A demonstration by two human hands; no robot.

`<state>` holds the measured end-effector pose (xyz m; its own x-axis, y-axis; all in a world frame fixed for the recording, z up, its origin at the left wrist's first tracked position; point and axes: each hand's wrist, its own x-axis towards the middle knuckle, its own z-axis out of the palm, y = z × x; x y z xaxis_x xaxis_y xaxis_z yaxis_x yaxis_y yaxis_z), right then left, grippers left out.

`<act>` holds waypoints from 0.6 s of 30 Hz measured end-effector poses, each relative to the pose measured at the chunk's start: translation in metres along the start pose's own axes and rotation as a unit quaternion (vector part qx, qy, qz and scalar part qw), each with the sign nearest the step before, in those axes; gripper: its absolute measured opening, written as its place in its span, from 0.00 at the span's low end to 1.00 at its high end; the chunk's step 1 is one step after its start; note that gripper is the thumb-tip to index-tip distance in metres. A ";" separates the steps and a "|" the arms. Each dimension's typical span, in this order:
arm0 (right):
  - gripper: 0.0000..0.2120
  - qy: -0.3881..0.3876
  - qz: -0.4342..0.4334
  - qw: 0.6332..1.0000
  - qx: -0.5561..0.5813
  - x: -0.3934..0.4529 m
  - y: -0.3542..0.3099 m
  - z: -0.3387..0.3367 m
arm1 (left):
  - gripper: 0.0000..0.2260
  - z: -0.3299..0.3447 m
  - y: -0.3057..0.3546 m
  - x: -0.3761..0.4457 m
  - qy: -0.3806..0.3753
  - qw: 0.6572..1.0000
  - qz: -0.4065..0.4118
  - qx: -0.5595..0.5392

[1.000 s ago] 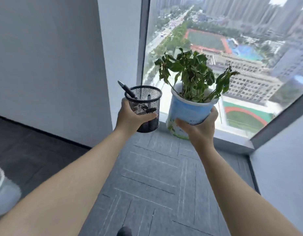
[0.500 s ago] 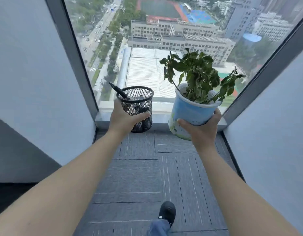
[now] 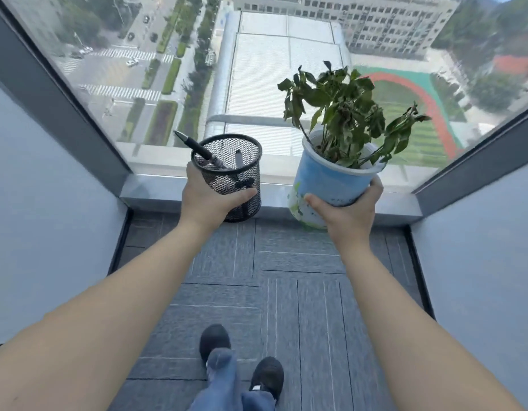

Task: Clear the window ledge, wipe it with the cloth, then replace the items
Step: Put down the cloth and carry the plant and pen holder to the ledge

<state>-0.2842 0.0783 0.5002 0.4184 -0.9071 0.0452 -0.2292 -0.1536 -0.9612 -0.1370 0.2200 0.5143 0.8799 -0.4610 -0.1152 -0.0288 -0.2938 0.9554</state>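
Head view: the grey metal window ledge (image 3: pixel 156 189) runs bare under the glass. Above its right part, the right hand (image 3: pixel 344 210) grips a pale blue pot (image 3: pixel 328 179) of droopy green leaves; left of that, the left hand (image 3: pixel 208 200) clutches a black mesh pen cup (image 3: pixel 236 173), a pen (image 3: pixel 197 148) poking out.
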 end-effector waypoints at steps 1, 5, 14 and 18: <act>0.44 0.001 0.003 1.000 -0.002 0.015 0.013 0.009 | 0.36 0.009 -0.010 0.017 0.001 1.000 -0.004 0.001; 0.45 0.004 0.007 1.000 -0.011 0.067 0.069 0.044 | 0.35 0.044 -0.060 0.085 -0.001 1.000 -0.027 -0.001; 0.44 0.001 0.041 0.999 0.008 0.148 0.251 0.122 | 0.38 0.126 -0.221 0.201 -0.004 1.000 -0.022 -0.012; 0.45 -0.004 0.036 0.999 0.006 0.178 0.346 0.159 | 0.41 0.171 -0.309 0.241 0.012 0.999 -0.017 -0.029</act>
<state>-0.1493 -0.0742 0.1321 0.4081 -0.9126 -0.0256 -0.2487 -0.0841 -0.9649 0.0026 0.0564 0.1448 0.8910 -0.4313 -0.1419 0.0279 -0.2598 0.9653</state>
